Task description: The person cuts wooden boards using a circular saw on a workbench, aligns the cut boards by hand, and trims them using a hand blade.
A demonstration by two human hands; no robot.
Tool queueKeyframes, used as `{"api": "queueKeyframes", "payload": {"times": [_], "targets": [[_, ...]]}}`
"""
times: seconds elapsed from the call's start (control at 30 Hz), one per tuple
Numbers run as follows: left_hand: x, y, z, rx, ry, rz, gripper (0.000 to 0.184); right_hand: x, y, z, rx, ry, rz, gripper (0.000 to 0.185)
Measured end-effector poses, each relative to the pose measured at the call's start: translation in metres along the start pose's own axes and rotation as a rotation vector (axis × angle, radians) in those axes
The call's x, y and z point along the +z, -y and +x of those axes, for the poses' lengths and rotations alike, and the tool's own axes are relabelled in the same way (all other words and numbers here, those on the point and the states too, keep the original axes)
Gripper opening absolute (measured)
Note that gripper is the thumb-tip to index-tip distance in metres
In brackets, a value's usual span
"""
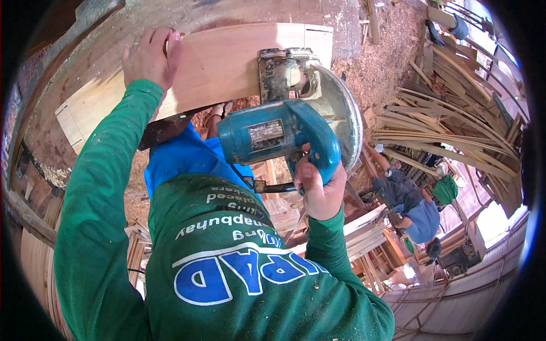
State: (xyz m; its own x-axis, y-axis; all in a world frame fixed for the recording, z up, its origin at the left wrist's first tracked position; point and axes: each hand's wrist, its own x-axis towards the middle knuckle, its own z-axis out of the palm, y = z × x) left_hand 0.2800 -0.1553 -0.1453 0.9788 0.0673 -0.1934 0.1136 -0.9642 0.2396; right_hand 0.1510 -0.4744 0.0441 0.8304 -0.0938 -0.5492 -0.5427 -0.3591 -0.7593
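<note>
A teal circular saw (259, 136) rests with its dark metal base on a pale wooden board (222, 65), near the board's right end. My right hand (322, 184) is wrapped round the saw's rear handle. The rounded blade guard (335, 108) stands to the right of the motor, and the blade's cutting edge is hidden. My left hand (152, 59) lies over the board to the left of the saw, its fingers curled over the far side. Pencil lines cross the board near both ends.
The board lies on a worn workbench (85, 57). A black cord (278, 187) hangs by the saw handle. Long curved wood strips (449, 128) are piled at the right. Another person (418, 210) in blue is further off at the lower right. Sawdust (378, 74) covers the ground.
</note>
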Motion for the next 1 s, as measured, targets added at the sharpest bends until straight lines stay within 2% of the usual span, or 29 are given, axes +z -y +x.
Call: {"api": "queueKeyframes", "payload": {"times": [0.23, 0.47, 0.57, 0.87, 1.0], "targets": [[0.0, -0.001, -0.005, 0.013, -0.035, 0.001, 0.032, -0.001, 0.005, -0.001, 0.006, -0.008, 0.0, 0.038], [0.002, 0.002, -0.005, 0.018, -0.028, -0.012, 0.032, 0.004, 0.027, 0.002, 0.199, -0.071, -0.031, 0.037], [0.002, 0.002, -0.006, 0.025, -0.04, -0.001, 0.031, 0.004, 0.026, 0.004, 0.129, -0.075, -0.105, 0.036], [-0.004, -0.004, -0.009, 0.021, -0.058, 0.012, 0.027, 0.004, 0.03, 0.006, 0.11, -0.083, -0.126, 0.035], [0.0, -0.001, -0.01, 0.054, -0.101, -0.013, 0.025, 0.006, 0.037, 0.007, 0.192, -0.086, -0.083, 0.034]]}}
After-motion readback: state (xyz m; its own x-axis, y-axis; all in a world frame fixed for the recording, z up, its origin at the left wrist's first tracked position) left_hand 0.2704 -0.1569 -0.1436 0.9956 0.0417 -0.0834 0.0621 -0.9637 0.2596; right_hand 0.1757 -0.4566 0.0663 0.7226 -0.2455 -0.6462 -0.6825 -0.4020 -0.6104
